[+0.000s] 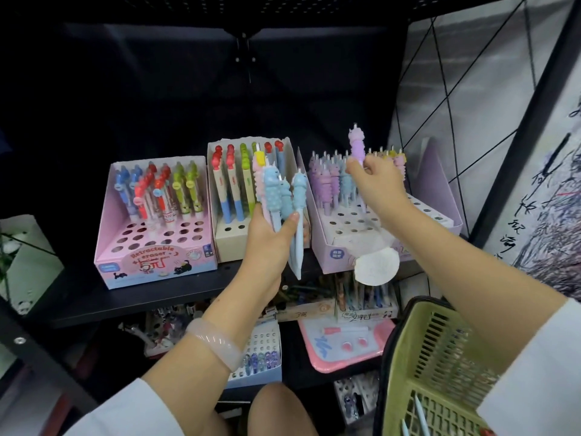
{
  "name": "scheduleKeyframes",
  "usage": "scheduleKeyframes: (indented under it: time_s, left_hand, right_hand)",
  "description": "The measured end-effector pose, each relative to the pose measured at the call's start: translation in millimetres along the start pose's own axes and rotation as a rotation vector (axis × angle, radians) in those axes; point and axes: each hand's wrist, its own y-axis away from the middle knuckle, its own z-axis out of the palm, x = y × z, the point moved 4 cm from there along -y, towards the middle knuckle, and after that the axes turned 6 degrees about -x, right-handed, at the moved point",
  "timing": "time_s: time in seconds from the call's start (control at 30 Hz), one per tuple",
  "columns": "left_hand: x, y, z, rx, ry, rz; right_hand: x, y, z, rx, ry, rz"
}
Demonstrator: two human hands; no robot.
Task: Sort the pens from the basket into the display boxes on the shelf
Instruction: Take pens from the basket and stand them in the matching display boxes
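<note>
Purple pen (357,146) is pinched upright in the right hand (374,177), right over the lilac display box (440,196) just below it, probably lining up a hole. Left hand (267,243) grips a spare bunch of pens (279,196) nearby; the basket (440,366) hangs under the right forearm.

A purple pen (357,146) stands upright above the lilac display box (342,243) of pastel pens on the shelf (176,297). A bunch of blue pens (279,196) stands beside it; the green basket (440,357) sits lower right.
</note>
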Motion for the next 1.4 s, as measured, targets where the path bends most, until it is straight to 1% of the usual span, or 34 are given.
scheduleKeyframes:
  time_s: [0.1,0.17,0.23,0.3,0.33,0.43,0.57,0.67,0.77,0.83,0.87,0.97,1.0,1.2,1.3,1.4]
  left_hand:
    - [-6,-2,-4,0.005,0.019,-0.007]
    - [-9,-3,-5,0.019,0.016,-0.019]
    - [-10,-4,-5,0.027,0.005,-0.033]
    - [-11,-5,-6,0.034,0.004,-0.046]
    - [-12,-5,-7,0.033,0.004,-0.046]
    - [-14,-5,-10,0.035,0.008,-0.035]
    - [-16,-2,-12,0.043,0.013,-0.074]
    - [-15,-1,-11,0.045,0.014,-0.08]
    - [-15,1,-6,0.013,0.014,-0.061]
    - [-17,3,-3,-0.005,0.013,-0.053]
    - [-18,4,-2,-0.006,0.009,-0.05]
    - [-19,6,-2,0.009,-0.011,-0.056]
    - [-19,6,-2,0.013,-0.011,-0.058]
    - [-18,7,2,0.019,-0.025,-0.083]
    - [-14,9,2,0.021,-0.02,-0.076]
    - [-13,11,1,0.028,-0.025,-0.072]
  right_hand:
    - [15,-3,2,-0.109,0.004,0.013]
    - [17,-1,5,-0.15,-0.022,-0.023]
    - [17,-5,7,-0.133,0.066,-0.082]
    - [17,-9,8,-0.113,0.208,-0.131]
    - [19,-12,10,-0.138,0.253,-0.135]
    - [28,-14,20,-0.289,0.29,-0.112]
    - [33,-14,20,-0.363,0.297,-0.076]
    - [40,-13,21,-0.483,0.372,-0.044]
    - [40,-13,23,-0.546,0.474,-0.082]
    - [38,-13,22,-0.555,0.481,-0.111]
    - [36,-12,20,-0.541,0.433,-0.107]
    - [34,-14,13,-0.422,0.192,-0.074]
    - [33,-14,11,-0.399,0.172,-0.082]
    - [28,-18,15,-0.411,0.302,-0.075]
    - [34,-14,22,-0.466,0.382,-0.058]
    - [38,-10,22,-0.445,0.415,-0.081]
